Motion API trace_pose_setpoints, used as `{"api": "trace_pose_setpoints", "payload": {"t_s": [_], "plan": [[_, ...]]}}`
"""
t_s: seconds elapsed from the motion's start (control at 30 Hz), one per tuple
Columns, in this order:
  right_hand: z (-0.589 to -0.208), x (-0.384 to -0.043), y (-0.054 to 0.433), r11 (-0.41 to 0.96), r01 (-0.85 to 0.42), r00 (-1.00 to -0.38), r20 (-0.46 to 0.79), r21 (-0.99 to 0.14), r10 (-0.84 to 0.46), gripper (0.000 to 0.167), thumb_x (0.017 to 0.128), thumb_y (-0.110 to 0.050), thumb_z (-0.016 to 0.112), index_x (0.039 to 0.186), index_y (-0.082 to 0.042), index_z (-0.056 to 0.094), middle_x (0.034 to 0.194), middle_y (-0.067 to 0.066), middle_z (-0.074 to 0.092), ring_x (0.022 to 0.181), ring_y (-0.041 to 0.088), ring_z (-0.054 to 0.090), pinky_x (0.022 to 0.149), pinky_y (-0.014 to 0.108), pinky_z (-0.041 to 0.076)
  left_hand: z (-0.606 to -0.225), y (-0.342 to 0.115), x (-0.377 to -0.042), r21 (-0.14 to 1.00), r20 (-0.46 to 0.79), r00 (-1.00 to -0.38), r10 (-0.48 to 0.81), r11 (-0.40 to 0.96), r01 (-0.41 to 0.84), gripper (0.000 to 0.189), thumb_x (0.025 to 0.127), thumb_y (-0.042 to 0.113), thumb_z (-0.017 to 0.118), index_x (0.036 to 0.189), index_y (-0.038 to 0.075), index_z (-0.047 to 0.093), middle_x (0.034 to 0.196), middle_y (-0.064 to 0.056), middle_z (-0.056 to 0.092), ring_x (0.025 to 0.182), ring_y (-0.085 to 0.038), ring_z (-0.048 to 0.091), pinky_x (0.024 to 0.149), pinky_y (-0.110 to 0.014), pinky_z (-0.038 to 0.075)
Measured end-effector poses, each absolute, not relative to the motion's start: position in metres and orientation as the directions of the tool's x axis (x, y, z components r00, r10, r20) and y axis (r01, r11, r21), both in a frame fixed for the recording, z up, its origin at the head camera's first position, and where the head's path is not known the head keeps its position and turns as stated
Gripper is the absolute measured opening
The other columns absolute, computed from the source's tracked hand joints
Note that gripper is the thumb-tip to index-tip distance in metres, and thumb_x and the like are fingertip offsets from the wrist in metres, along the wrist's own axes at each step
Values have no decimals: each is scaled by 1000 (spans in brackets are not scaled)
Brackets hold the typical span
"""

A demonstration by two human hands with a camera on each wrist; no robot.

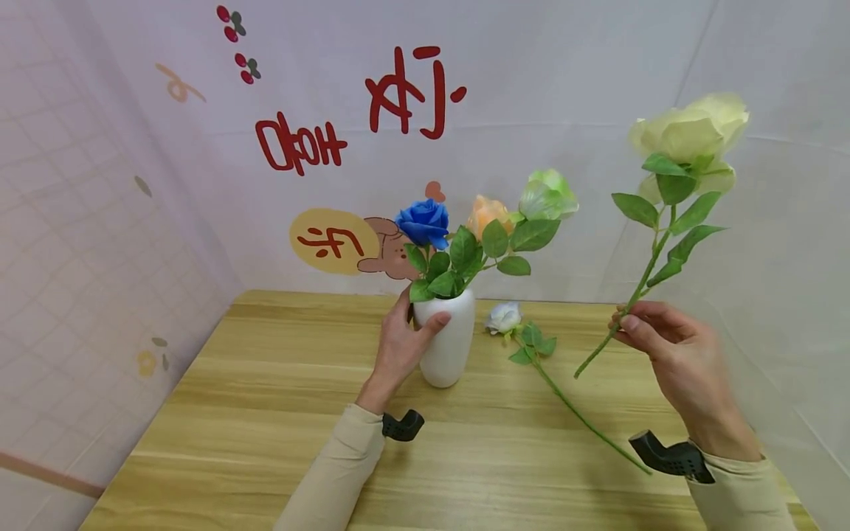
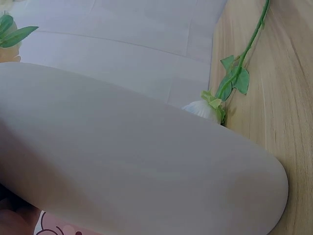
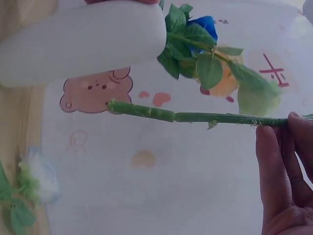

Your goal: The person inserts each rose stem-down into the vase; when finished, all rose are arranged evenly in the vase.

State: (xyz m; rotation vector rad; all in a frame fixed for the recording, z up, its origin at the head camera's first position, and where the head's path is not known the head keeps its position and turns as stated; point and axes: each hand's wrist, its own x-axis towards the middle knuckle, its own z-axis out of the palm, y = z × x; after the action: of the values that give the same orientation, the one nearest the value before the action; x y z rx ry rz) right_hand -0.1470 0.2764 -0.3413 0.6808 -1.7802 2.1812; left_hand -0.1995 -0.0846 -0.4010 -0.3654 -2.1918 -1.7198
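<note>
In the head view, the left hand (image 1: 398, 343) is wrapped round the top of the white vase (image 1: 446, 350), its grip holding on. The vase stands on the tabletop (image 1: 279, 376) with a blue flower (image 1: 425, 223), an orange flower (image 1: 489, 215) and a green flower (image 1: 547, 195) in it. The right hand (image 1: 684, 361) has a big cream flower (image 1: 676, 188) up in the air, its grip pinching the stem. A small white flower (image 1: 503, 317) lies on the tabletop beside the vase.

In the left wrist view, the vase hides part of the small white flower.

In the right wrist view, finger and thumb squeeze the cream flower's green stem, its bare end apart from the vase.
</note>
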Motion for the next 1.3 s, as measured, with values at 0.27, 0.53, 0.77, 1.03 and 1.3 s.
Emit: {"api": "trace_pose_setpoints", "payload": {"t_s": [0.27, 0.53, 0.77, 1.03, 1.3], "plan": [[-331, -148, 257, -329, -482, -837, 538, -812, -100, 22, 97, 25, 48, 113, 20, 63, 109, 16, 73, 98, 24, 74, 89, 33, 59, -401, -85, -200, 888, 408, -913, -1, 235, 396, 108, 76, 88, 60, 152, 12, 50, 136, -10, 64, 121, -27, 65, 100, -53, 54], [-322, -152, 239, -387, -498, -817, 569, -776, -92, 22, 96, 26, 49, 112, 20, 63, 107, 18, 73, 98, 26, 74, 89, 36, 59, -399, -84, -200, 890, 403, -915, -1, 231, 392, 108, 76, 89, 60, 152, 13, 50, 137, -9, 64, 121, -26, 65, 99, -53, 54], [-315, -155, 221, -375, -529, -808, 587, -761, -50, 20, 96, 24, 52, 111, 21, 64, 104, 16, 73, 94, 25, 74, 86, 35, 60, -400, -85, -199, 891, 406, -914, 4, 221, 397, 106, 77, 87, 61, 152, 13, 50, 137, -9, 64, 122, -25, 64, 100, -53, 53], [-306, -158, 200, -402, -535, -807, 590, -743, -16, 16, 96, 22, 55, 108, 20, 65, 101, 16, 73, 92, 25, 73, 86, 34, 61, -400, -85, -199, 894, 401, -916, 14, 212, 394, 104, 78, 85, 63, 153, 13, 49, 137, -9, 63, 124, -25, 62, 103, -53, 52], [-294, -164, 177, -399, -557, -803, 595, -728, 35, 15, 95, 18, 61, 108, 16, 68, 99, 16, 73, 93, 25, 73, 85, 35, 61, -401, -85, -199, 892, 407, -913, 12, 211, 401, 103, 79, 84, 63, 153, 14, 49, 138, -9, 63, 124, -25, 63, 102, -53, 52]]}}
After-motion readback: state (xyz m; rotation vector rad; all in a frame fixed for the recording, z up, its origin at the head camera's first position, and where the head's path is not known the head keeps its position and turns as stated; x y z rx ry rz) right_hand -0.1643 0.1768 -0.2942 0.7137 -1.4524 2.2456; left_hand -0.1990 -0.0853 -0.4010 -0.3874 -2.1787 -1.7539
